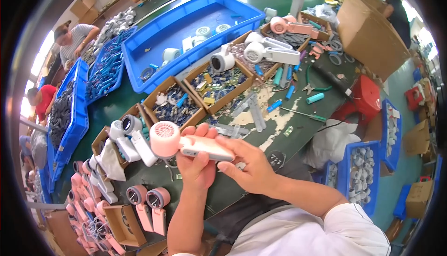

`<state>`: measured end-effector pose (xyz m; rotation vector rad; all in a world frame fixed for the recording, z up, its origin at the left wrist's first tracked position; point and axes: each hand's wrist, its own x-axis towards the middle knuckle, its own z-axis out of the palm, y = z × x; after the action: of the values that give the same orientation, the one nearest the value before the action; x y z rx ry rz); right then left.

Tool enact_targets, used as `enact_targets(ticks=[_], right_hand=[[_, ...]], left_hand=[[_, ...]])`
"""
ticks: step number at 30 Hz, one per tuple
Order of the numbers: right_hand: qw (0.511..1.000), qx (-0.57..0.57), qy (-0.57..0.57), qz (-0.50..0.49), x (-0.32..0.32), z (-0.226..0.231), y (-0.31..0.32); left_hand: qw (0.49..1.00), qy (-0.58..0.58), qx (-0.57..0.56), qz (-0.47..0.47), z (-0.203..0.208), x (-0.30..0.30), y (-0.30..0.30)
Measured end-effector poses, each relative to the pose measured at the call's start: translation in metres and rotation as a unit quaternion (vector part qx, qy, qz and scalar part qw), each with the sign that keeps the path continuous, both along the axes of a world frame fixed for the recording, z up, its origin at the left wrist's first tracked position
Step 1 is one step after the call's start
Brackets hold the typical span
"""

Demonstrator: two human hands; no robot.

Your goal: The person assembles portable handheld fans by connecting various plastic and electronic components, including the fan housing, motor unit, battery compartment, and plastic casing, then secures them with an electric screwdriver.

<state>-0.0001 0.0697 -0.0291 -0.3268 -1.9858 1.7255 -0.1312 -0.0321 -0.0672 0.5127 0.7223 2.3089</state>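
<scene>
At nine o'clock, finished pink fans (156,199) and white fans (128,137) lie in rows, so a fair batch appears done. At centre, the left hand (198,165) is clenched round the handle of a pink fan (186,143), head pointing to nine o'clock. The right hand (247,165) pinches the handle's end. At one o'clock, cardboard trays (219,86) hold many loose parts, so work remains.

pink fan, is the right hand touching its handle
Touching: the head view shows the right hand with fingertips pressed on the pink fan at its handle end, while the left hand grasps it from below.
</scene>
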Motion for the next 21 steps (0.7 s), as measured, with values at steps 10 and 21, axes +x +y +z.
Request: enact_targets(ticks=[10,21], right_hand=[[0.929,0.351,0.069,-0.094,-0.001,-0.009,0.019],[0.843,0.421,-0.268,-0.199,-0.017,-0.029,0.096]], left_hand=[[0.993,-0.111,-0.005,-0.035,-0.001,-0.01,-0.003],[0.996,-0.01,-0.085,0.004,0.021,-0.017,-0.008]])
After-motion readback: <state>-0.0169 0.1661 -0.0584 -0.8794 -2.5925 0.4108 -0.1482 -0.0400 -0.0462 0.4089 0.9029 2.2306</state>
